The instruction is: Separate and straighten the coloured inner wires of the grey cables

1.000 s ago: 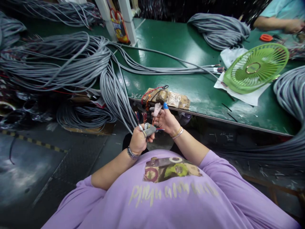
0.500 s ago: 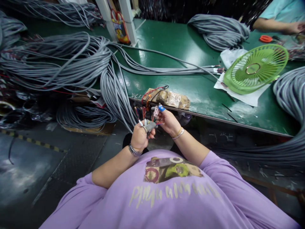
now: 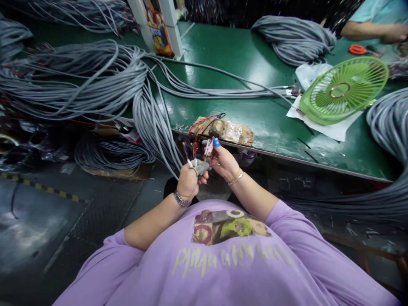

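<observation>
My left hand (image 3: pixel 188 182) is closed around grey cables whose stripped ends point up and away from me. White collars and fans of thin coloured wires (image 3: pixel 194 148) stick out above the fist. A grey wrapped piece (image 3: pixel 201 168), perhaps a covered thumb, lies across the top of the grip. Close beside it, my right hand (image 3: pixel 227 165) pinches at thin wires (image 3: pixel 214 164) coming from the cables. A blue cover (image 3: pixel 216 143) sits on its thumb tip. Next to that is a small pinkish-white piece (image 3: pixel 208 147); whether it is a wrapped fingertip or a part, I cannot tell.
A taped cardboard-like block (image 3: pixel 236 132) with red and black leads lies at the edge of the green table (image 3: pixel 219 46). Grey cable bundles (image 3: pixel 95 80) fill the left. A green fan (image 3: pixel 342 91) and orange-handled tool (image 3: pixel 357 49) are right, near another person's arm (image 3: pixel 366 30).
Both hands stay almost in place over the cable ends. The pinkish-white piece and the wires have tilted slightly. At the far right the other person's hand has shifted.
</observation>
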Demonstrator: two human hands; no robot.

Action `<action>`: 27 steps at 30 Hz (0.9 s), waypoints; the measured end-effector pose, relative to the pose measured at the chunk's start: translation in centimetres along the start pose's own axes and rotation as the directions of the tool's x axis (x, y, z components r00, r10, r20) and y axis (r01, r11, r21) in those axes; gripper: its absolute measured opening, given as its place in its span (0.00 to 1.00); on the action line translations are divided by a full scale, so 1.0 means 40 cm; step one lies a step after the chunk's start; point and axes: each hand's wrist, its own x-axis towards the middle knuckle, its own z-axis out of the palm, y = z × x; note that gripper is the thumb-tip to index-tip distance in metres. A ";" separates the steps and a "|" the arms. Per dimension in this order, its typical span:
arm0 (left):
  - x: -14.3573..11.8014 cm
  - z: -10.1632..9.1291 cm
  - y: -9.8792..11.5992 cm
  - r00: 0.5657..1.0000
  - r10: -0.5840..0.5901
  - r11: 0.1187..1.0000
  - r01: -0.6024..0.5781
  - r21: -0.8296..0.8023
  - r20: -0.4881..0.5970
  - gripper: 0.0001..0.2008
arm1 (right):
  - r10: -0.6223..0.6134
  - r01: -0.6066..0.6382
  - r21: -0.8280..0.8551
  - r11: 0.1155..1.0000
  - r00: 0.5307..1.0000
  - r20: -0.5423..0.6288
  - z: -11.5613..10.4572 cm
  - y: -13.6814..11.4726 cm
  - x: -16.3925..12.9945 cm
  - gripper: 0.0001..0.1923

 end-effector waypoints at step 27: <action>-0.011 0.001 0.016 0.999 -0.003 0.997 -0.001 -0.071 -0.049 0.12 | 0.034 -0.032 -0.032 0.999 0.998 0.051 -0.011 -0.014 -0.017 0.19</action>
